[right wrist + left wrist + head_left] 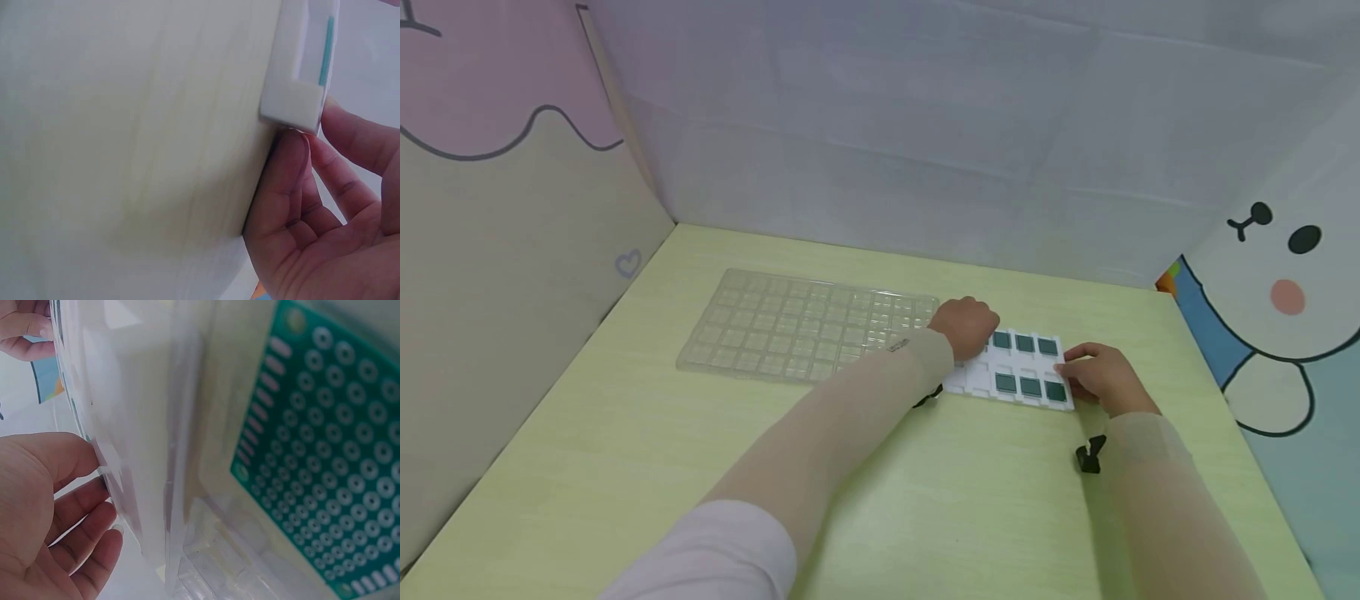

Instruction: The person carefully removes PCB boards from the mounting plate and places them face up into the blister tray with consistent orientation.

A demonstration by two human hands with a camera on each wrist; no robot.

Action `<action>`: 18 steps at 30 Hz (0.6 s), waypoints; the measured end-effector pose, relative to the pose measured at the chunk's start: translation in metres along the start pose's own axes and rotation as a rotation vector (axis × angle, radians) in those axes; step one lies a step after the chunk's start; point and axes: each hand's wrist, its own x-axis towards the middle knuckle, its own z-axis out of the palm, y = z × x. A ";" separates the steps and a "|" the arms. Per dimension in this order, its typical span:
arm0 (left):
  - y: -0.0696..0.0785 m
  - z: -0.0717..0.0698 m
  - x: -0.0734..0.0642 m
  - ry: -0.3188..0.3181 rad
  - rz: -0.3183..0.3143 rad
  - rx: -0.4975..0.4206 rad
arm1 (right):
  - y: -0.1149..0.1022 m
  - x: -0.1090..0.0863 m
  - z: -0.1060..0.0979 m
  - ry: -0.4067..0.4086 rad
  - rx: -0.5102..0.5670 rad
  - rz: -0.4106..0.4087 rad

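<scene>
My left hand (pixel 964 325) reaches over the left part of a white tray (pixel 981 371) that holds several green circuit boards (pixel 1030 387). In the left wrist view, the thumb and bent fingers (pixel 87 531) of this hand meet at the tray's surface; whether they pinch a board is hidden. My right hand (pixel 1105 379) holds the tray's right end, thumb on top and fingers against its side, as the right wrist view shows. Close to the left wrist camera, a green perforated board (pixel 331 456) is seen beside clear plastic compartments.
A clear plastic tray (pixel 775 325) with many square compartments lies left of the white tray, partly behind my left forearm. Both trays are on a pale yellow table (pixel 925 500). A grey-white wall (pixel 887 150) stands behind, with printed panels at both sides.
</scene>
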 end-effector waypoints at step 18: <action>-0.004 0.002 0.006 0.022 0.024 0.014 | 0.002 0.002 0.000 -0.003 0.003 0.000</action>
